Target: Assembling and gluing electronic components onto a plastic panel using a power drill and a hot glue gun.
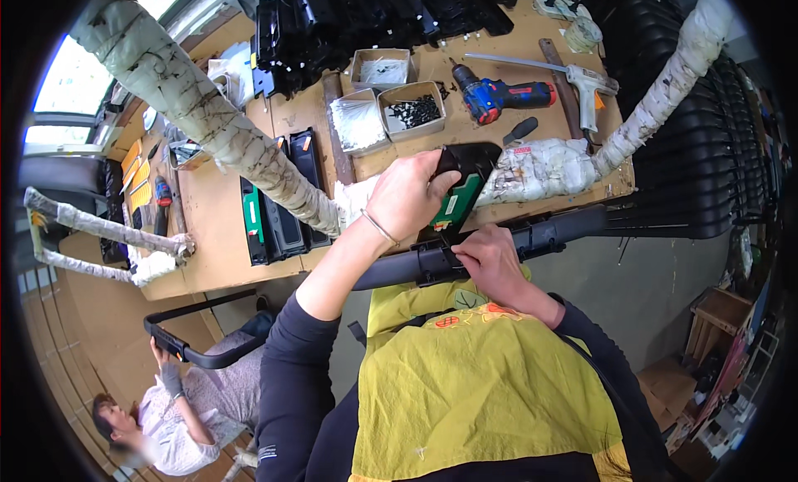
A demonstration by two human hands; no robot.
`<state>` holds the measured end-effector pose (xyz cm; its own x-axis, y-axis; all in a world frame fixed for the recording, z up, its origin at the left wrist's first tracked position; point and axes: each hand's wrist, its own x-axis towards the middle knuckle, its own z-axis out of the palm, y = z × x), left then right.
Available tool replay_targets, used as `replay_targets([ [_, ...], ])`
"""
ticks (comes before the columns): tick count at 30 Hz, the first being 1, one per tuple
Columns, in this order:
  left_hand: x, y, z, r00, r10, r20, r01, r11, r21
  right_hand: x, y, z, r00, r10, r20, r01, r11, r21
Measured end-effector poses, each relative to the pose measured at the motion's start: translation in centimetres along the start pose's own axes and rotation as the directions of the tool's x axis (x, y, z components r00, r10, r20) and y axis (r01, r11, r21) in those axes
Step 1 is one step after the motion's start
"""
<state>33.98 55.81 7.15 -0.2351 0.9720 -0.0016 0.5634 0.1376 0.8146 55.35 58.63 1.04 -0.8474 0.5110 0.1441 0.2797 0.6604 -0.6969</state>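
Note:
My left hand [409, 196] is closed on the edge of a black plastic cover with a green circuit board [455, 203] on it, tilted up above the table's near edge. Below it a long black plastic bar [391, 271] runs across in front of me. My right hand [492, 259] rests against this bar with its fingers pinched together. What lies between those fingertips is too small to tell; thin dark wires seem to pass between board and bar there.
Wrapped posts [241, 166] rise from the wooden table [287, 108]. Farther back are a cordless drill [499, 95], a glue gun [582, 83], a box of black screws [413, 112] and piled black parts [349, 33]. At lower left another person holds a black frame [220, 357].

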Motion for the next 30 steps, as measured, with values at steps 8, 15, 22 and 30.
replay_targets([
  [8, -2.7, -1.0, 1.3, 0.978, -0.157, -0.134, 0.153, 0.988, -0.035, 1.4, 0.1, -0.4, 0.971, -0.106, 0.215, 0.11, 0.994, -0.004],
  [15, -4.6, 0.1, -0.3, 0.989, -0.117, -0.086, 0.109, 0.99, -0.091, 1.2, 1.1, -0.1, 0.979, -0.119, 0.165, 0.101, 0.988, 0.114],
  [22, -1.5, -8.1, -2.8, 0.894, -0.122, -0.432, 0.199, 0.97, 0.138, 1.6, 0.9, 0.9, 0.985, -0.103, 0.141, 0.093, 0.993, 0.075],
  [30, 8.5, -17.1, -2.4, 0.818, -0.252, -0.517, 0.552, 0.595, 0.584, 1.9, 0.9, 1.8, 0.99, -0.048, 0.136, 0.035, 0.995, 0.095],
])
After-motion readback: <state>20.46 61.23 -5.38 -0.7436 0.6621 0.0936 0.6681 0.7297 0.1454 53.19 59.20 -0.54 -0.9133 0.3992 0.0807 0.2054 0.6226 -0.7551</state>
